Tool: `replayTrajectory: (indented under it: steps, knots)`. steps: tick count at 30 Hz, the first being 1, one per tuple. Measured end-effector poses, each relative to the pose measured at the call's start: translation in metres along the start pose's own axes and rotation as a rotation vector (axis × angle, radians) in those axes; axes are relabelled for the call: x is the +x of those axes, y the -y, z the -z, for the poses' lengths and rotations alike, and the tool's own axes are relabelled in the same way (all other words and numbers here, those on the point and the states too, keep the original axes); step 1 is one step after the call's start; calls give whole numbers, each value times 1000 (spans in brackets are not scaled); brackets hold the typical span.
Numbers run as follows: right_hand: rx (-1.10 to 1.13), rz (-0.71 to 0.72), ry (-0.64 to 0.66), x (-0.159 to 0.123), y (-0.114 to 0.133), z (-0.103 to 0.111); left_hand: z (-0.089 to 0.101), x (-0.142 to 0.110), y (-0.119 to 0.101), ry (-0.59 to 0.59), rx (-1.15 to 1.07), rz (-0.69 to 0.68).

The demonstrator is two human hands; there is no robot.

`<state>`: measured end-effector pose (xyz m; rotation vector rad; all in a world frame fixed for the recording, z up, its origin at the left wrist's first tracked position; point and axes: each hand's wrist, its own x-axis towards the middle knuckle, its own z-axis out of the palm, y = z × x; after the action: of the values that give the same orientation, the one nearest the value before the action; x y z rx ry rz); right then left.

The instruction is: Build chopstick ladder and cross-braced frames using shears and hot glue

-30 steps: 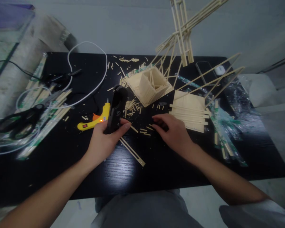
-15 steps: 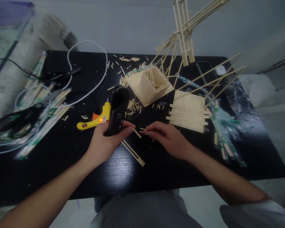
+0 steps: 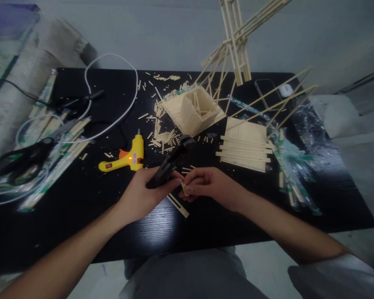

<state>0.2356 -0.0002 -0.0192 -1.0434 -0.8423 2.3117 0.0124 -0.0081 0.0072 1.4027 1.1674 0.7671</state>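
A black cutting tool (image 3: 171,162) is gripped in the left hand (image 3: 143,193), its head tilted up and away toward the far edge of the table (image 3: 81,216). A short wooden stick piece (image 3: 183,189) is pinched between the fingers of the right hand (image 3: 210,187), just beside the left hand; the two hands meet near the middle of the table, toward its near edge. Two long sticks (image 3: 177,204) lie flat on the table directly under the hands. A yellow glue gun (image 3: 124,157) lies near the left hand, toward the left edge. A flat stick panel (image 3: 244,143) is seen beyond the right hand, and an open stick box (image 3: 193,110) stands farther back, with cut stick scraps (image 3: 162,135) scattered beside it. Black scissors (image 3: 18,155) lie at the left edge.
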Motion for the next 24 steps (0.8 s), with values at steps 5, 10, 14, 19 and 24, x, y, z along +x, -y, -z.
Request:
replayTrajectory:
  steps: [5,10,14,19,24]
  knots:
    - [25,-2,-30,0,-1,-3,-2,-1,3,-23,33,-18]
    - [44,29,-80,3,-1,-4,-2,-2,8,-60,109,-93]
    - [23,85,-138,5,-1,-3,-1,-7,10,-37,264,-190]
    - [-11,172,-180,5,-1,-5,-4,-12,14,-77,404,-283]
    - [-86,177,-184,2,0,-8,-3,-11,13,-73,402,-283]
